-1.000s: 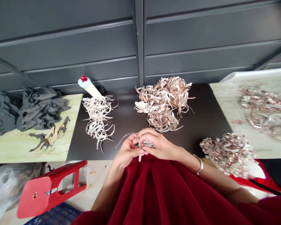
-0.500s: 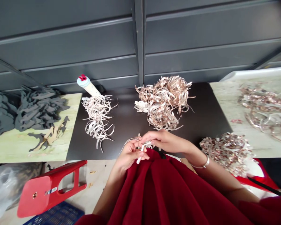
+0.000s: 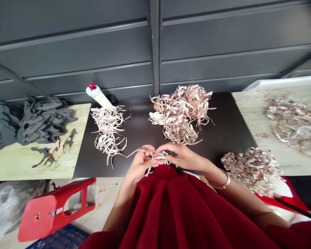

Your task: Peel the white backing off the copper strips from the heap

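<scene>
My left hand [image 3: 140, 164] and my right hand [image 3: 182, 156] meet at the near edge of a dark table [image 3: 222, 135], over my red skirt [image 3: 176, 211]. Between their pinched fingertips is a small bundle of curled shiny paper strips [image 3: 159, 155], with one long strip trailing to the left. A silver bangle [image 3: 222, 180] circles my right wrist. Just beyond the hands lies a big heap of rose-gold strips [image 3: 182, 112]. A smaller pile of pale strips [image 3: 108, 129] lies to the left, with a glue bottle [image 3: 98, 95] behind it.
Grey and tan cut-out shapes [image 3: 38, 121] cover a green board on the left. A red stool [image 3: 54, 207] lies tipped at lower left. A clump of finished shiny pieces [image 3: 251, 166] rests on a red seat at right, and more strips [image 3: 290, 117] lie on a pale board.
My hands have risen slightly toward the table edge and drawn together on the strip bundle. The white stick end that hung below my left hand now barely shows.
</scene>
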The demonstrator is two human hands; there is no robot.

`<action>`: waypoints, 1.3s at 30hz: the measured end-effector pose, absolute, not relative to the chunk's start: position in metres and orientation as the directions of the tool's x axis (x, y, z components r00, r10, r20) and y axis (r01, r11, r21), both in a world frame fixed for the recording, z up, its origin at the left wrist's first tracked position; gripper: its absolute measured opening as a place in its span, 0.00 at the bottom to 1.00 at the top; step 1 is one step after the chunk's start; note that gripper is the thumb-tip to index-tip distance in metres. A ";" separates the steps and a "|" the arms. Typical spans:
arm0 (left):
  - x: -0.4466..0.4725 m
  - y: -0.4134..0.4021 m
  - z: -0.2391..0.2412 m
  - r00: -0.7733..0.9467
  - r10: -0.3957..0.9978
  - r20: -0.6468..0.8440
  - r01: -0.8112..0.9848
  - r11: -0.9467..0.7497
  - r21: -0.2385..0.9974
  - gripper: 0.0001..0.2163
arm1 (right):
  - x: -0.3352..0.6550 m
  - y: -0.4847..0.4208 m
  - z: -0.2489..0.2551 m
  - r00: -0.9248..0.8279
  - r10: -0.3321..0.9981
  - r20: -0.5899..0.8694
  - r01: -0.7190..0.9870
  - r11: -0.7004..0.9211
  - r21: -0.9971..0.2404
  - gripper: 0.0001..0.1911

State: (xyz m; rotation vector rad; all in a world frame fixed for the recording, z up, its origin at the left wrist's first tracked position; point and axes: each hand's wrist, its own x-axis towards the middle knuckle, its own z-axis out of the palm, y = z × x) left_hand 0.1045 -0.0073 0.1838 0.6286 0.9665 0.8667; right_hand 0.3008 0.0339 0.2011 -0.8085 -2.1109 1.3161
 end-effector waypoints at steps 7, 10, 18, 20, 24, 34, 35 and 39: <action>0.098 -0.013 0.181 0.291 0.829 -0.477 -0.319 0.554 0.769 0.22 | 0.311 0.035 0.185 -0.659 0.751 0.045 0.079 0.129 -0.988 0.12; 0.094 -0.017 0.178 0.316 0.827 -0.466 -0.327 0.556 0.764 0.21 | 0.319 0.036 0.178 -0.636 0.771 0.003 0.032 0.031 -0.999 0.11; 0.081 -0.025 0.174 0.539 0.697 -0.473 -0.264 0.673 0.691 0.21 | 0.335 0.045 0.171 -0.565 0.825 -0.017 -0.030 -0.041 -0.999 0.11; 0.080 -0.023 0.176 0.579 0.661 -0.477 -0.212 0.687 0.695 0.19 | 0.334 0.046 0.174 -0.566 0.824 0.000 -0.048 -0.034 -0.998 0.11; 0.088 -0.016 0.181 0.499 0.737 -0.456 -0.086 0.566 0.820 0.13 | 0.328 0.046 0.184 -0.631 0.776 0.016 -0.010 0.012 -1.000 0.09; 0.099 -0.015 0.177 0.179 0.855 -0.487 0.010 0.493 0.870 0.12 | 0.335 0.044 0.177 -0.524 0.852 -0.011 -0.117 -0.085 -0.990 0.05; 0.099 -0.016 0.177 0.173 0.849 -0.499 0.006 0.506 0.862 0.13 | 0.338 0.044 0.174 -0.504 0.863 -0.027 -0.128 -0.105 -0.986 0.05; 0.093 -0.020 0.176 0.189 0.824 -0.533 0.014 0.541 0.841 0.13 | 0.348 0.051 0.162 -0.393 0.913 -0.110 -0.230 -0.214 -0.949 0.09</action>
